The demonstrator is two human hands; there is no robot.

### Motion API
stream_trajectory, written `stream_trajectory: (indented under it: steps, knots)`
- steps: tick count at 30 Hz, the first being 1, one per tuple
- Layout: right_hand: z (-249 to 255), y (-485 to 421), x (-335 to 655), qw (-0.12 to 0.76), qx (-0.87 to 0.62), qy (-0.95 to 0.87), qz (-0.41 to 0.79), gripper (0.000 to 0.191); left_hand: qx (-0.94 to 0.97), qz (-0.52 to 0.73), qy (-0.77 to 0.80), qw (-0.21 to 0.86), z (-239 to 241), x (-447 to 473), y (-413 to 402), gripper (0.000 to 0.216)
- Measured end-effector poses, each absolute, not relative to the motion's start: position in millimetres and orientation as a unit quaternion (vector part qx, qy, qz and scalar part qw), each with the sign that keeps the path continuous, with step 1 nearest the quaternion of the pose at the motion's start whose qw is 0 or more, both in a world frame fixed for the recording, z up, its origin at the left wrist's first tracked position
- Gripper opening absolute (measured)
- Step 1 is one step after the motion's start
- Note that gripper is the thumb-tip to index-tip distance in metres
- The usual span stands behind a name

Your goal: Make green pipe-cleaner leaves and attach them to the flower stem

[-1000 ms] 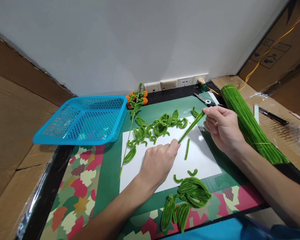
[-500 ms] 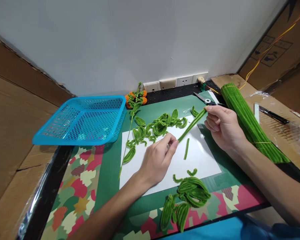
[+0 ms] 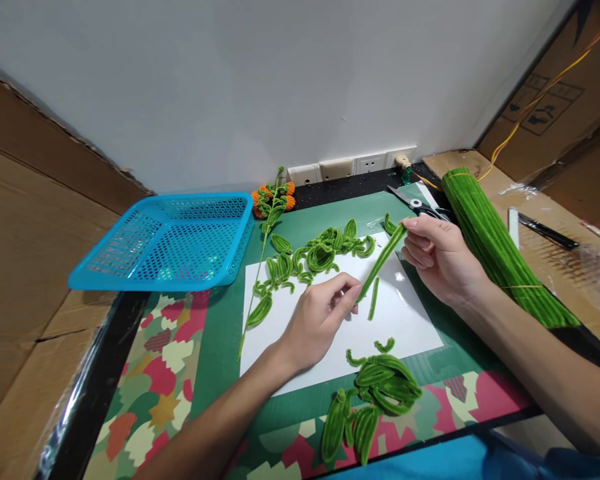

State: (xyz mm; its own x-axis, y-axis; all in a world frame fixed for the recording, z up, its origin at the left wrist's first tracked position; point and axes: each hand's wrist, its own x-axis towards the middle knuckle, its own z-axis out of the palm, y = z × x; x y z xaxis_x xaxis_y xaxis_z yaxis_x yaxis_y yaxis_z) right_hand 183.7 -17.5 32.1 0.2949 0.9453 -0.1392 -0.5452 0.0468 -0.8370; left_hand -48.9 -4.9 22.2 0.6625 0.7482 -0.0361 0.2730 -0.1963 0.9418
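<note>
Between my two hands stretches a green pipe cleaner (image 3: 381, 261), which looks doubled into two side-by-side strands. My left hand (image 3: 325, 313) is closed and pinches its lower end over the white sheet (image 3: 405, 327). Its upper end is pinched by my right hand (image 3: 440, 257), also closed. A short straight pipe cleaner piece (image 3: 374, 299) lies on the sheet just beside the held one. Beyond my left hand rests a row of curled green pipe cleaner leaves (image 3: 321, 253). A second cluster of leaves (image 3: 387, 383) lies at the near edge.
At the left stands a blue plastic basket (image 3: 225, 277). A pipe cleaner stem with orange flowers (image 3: 275, 200) leans beside it. Scissors (image 3: 420, 205) lie behind my right hand, and a thick bundle of green pipe cleaners (image 3: 500, 247) lies to the right. Wall sockets (image 3: 370, 163) line the back.
Both hands have come slightly closer together, the right one moving left and down a little, the left slightly right and down. The pipe cleaner between them is now steeper.
</note>
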Motion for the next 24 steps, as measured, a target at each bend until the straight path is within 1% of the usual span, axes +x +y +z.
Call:
stream_trajectory:
  steps: [8, 15, 19, 24]
  knots:
    - [31.9, -18.9, 180.8, 0.683, -0.437, -0.256, 0.526, 0.037, 0.729, 0.222, 0.348, 0.547, 18.4, -47.0, -5.7, 0.02]
    - [31.3, -17.8, 181.1, 0.699, -0.453, -0.257, 0.491, 0.036, 0.691, 0.266, 0.399, 0.541, 17.9, -43.9, -8.1, 0.025]
    - [30.4, -17.1, 181.6, 0.698, -0.458, -0.268, 0.482, 0.038, 0.697, 0.293, 0.413, 0.508, 16.3, -43.2, -9.7, 0.025]
    - [29.6, -16.8, 183.2, 0.689, -0.47, -0.279, 0.476, 0.037, 0.731, 0.304, 0.413, 0.449, 13.0, -44.5, -12.0, 0.019]
